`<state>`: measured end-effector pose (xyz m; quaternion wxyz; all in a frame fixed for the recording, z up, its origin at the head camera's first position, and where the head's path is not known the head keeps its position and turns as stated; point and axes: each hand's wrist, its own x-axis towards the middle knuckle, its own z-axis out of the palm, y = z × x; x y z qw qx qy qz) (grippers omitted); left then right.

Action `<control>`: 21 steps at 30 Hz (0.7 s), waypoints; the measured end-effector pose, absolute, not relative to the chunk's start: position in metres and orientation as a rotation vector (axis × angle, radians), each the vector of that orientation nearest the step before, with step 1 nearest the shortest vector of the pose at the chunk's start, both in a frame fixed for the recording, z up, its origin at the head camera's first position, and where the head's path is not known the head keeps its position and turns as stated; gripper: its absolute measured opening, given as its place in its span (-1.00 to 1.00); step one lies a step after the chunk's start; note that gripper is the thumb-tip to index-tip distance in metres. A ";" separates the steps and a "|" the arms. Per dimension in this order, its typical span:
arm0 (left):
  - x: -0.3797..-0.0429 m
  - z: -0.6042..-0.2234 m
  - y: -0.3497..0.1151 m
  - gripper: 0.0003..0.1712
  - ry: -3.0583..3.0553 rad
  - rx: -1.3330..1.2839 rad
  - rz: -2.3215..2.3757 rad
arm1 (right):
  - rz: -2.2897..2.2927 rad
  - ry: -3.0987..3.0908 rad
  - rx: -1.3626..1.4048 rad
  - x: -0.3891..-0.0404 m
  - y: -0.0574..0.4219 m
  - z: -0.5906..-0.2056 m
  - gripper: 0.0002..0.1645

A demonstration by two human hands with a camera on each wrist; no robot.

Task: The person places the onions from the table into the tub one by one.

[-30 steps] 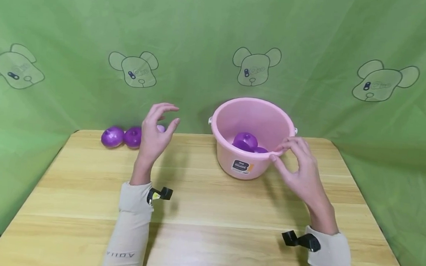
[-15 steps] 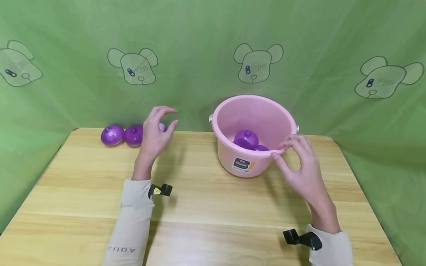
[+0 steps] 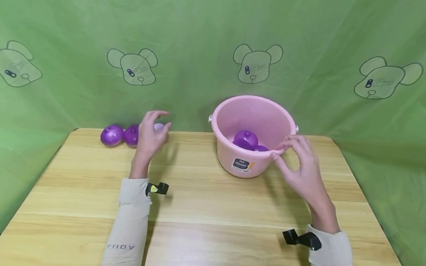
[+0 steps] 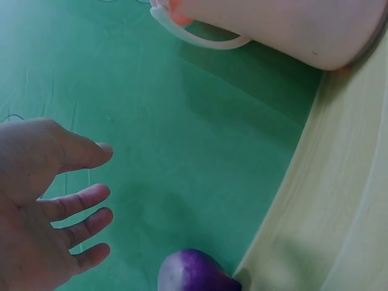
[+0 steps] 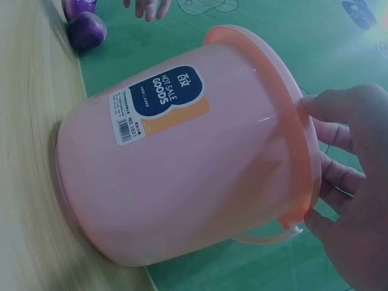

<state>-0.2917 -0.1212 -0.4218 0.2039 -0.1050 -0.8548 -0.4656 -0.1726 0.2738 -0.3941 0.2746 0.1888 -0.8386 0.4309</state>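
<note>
A pink bucket (image 3: 242,164) stands upright at the back of the table, holding several purple onions (image 3: 247,138). My right hand (image 3: 304,174) pinches its near right rim between thumb and fingers, and the right wrist view shows this grip on the bucket (image 5: 200,157). My left hand (image 3: 150,134) hovers with parted, slightly bent fingers over a row of onions at the back left. Two purple onions (image 3: 112,135) show left of it, and a paler one (image 3: 159,127) is partly hidden behind its thumb. In the left wrist view, an onion (image 4: 197,271) lies below the empty hand (image 4: 54,206).
A wooden table (image 3: 200,202) carries everything. Behind and beside it hangs green cloth (image 3: 197,33) printed with bear heads, close to the onions and the bucket. The bucket's white handle (image 4: 212,42) hangs down on its side.
My left hand has shifted a little left and lower, nearer the onion row, uncovering more of the pale onion. The right hand and bucket stay in place; the head view tilted slightly.
</note>
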 end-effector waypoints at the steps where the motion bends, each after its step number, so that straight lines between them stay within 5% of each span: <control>1: -0.292 -0.423 -0.122 -0.59 -2.391 -0.284 -1.300 | 1.157 -2.254 0.509 -0.173 0.274 -0.394 -0.71; 21: -0.299 -0.442 -0.142 -0.54 -2.510 -0.131 -1.299 | 1.157 -2.244 0.513 -0.173 0.274 -0.395 -0.69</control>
